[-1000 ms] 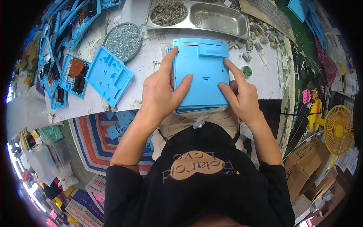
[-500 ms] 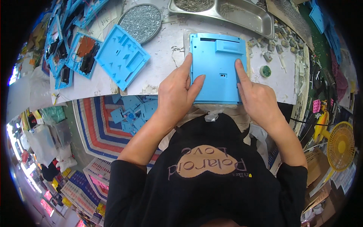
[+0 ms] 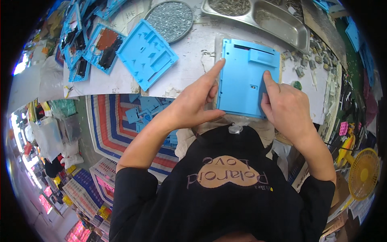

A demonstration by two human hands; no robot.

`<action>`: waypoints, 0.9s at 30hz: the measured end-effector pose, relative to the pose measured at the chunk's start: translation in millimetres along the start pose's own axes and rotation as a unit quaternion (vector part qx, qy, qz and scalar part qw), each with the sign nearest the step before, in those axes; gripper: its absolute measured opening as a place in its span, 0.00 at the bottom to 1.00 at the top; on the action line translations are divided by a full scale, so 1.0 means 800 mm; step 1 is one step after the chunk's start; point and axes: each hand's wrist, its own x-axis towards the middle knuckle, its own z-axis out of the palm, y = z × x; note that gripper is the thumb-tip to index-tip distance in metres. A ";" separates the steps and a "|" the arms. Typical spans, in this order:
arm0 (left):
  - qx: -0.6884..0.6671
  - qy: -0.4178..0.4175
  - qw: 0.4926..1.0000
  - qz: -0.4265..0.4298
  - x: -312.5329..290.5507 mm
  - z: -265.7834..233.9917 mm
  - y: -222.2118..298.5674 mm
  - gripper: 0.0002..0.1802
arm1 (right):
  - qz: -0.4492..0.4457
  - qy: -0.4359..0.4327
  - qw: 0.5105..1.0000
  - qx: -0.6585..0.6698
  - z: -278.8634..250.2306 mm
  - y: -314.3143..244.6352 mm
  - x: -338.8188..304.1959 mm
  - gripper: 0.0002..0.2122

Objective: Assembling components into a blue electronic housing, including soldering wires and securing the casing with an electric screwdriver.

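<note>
A light-blue plastic case (image 3: 244, 90) lies flat on the worktable in front of me, with a raised block near its far edge and a small rectangular opening. Along its left side my left hand (image 3: 196, 101) spreads wide: the index finger reaches the edge toward the far corner, the thumb touches the near left corner, and the other fingers curl. At the right side, my right hand (image 3: 288, 104) rests its index fingertip and thumb on the case's face. Its remaining fingers are bent and partly hidden. A clear plastic sheet shows beneath the case.
Left of the case lies another blue shell (image 3: 147, 56), beside blue parts with dark components (image 3: 104, 48). Screws fill a round tray (image 3: 169, 22); a metal compartment tray (image 3: 278, 24) stands behind. Small grey parts (image 3: 300, 71) are scattered right. A striped bag (image 3: 117, 133) holds blue pieces below.
My left thumb has moved off the case's face to its near left corner, and the hand has spread. My right index finger stays on the face. The whole view has shifted.
</note>
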 end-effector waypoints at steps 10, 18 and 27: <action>-0.011 -0.001 0.999 0.033 -0.002 0.002 -0.030 0.66 | -0.071 0.234 0.965 0.094 0.056 -0.004 0.001 0.25; 0.165 0.126 0.972 0.107 0.108 -0.089 0.040 0.14 | -0.071 0.209 0.966 0.136 0.048 0.002 0.001 0.18; 0.232 0.189 0.943 0.143 0.215 -0.098 0.055 0.10 | -0.036 0.170 0.962 0.212 0.040 0.008 -0.006 0.17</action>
